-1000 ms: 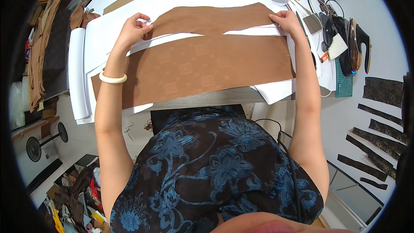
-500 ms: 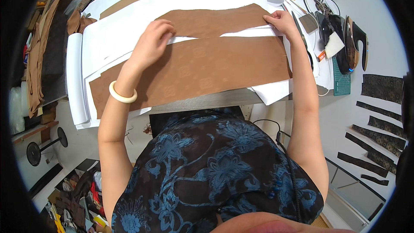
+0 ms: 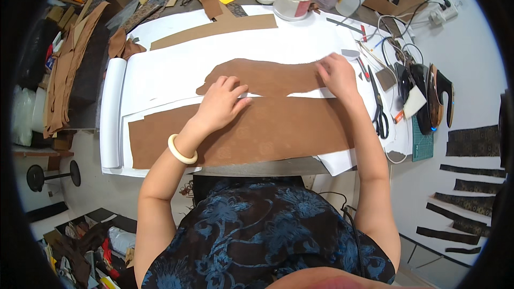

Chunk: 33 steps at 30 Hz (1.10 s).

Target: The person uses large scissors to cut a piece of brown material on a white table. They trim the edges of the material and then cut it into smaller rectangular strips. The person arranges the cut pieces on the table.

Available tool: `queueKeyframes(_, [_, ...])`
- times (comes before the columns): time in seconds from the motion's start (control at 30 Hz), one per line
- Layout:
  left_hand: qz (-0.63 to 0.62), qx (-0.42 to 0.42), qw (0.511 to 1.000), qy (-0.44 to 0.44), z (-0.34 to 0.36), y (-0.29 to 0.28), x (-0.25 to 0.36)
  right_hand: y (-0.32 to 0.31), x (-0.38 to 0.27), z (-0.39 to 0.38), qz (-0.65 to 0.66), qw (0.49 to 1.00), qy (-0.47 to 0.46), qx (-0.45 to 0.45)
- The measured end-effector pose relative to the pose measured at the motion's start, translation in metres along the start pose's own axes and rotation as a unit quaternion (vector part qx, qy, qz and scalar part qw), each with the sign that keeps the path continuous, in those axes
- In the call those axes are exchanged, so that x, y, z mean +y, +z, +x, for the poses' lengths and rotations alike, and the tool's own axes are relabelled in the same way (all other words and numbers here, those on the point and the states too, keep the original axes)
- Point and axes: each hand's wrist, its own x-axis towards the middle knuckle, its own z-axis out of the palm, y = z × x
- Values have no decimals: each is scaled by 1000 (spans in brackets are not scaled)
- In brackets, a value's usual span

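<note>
A narrow brown fabric piece with an irregular outline lies on white paper, just beyond a larger brown rectangular piece bearing a faint pattern. My left hand rests over the gap between the two pieces, fingers bent and apart on the upper piece's left part. At that piece's right end is my right hand, its curled fingertips on the fabric; they are blurred and partly hidden, so I cannot tell whether they grip it.
Black scissors, an iron-like appliance and a green mat sit at right. Jars and tool boxes stand behind. A paper roll lies left. Dark strips hang at far right.
My left hand has left the piece's left end and moved rightward onto it. The scene has shifted down in the view, revealing more of the table's back.
</note>
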Motion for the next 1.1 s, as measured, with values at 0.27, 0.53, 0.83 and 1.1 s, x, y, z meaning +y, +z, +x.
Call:
queueKeyframes(0.27, [9,35,999,15,-4,8,-1,99,-73,192,85,988,-83,-96])
queueKeyframes(0.53, [14,35,999,6,-6,7,0,167,-169,268,-37,986,17,-162])
queueKeyframes(0.83, [9,25,1000,-7,-10,11,-3,186,-180,314,41,992,-115,29])
queueKeyframes(1.1, [14,25,1000,0,-12,14,-7,173,-172,362,26,965,-262,-7])
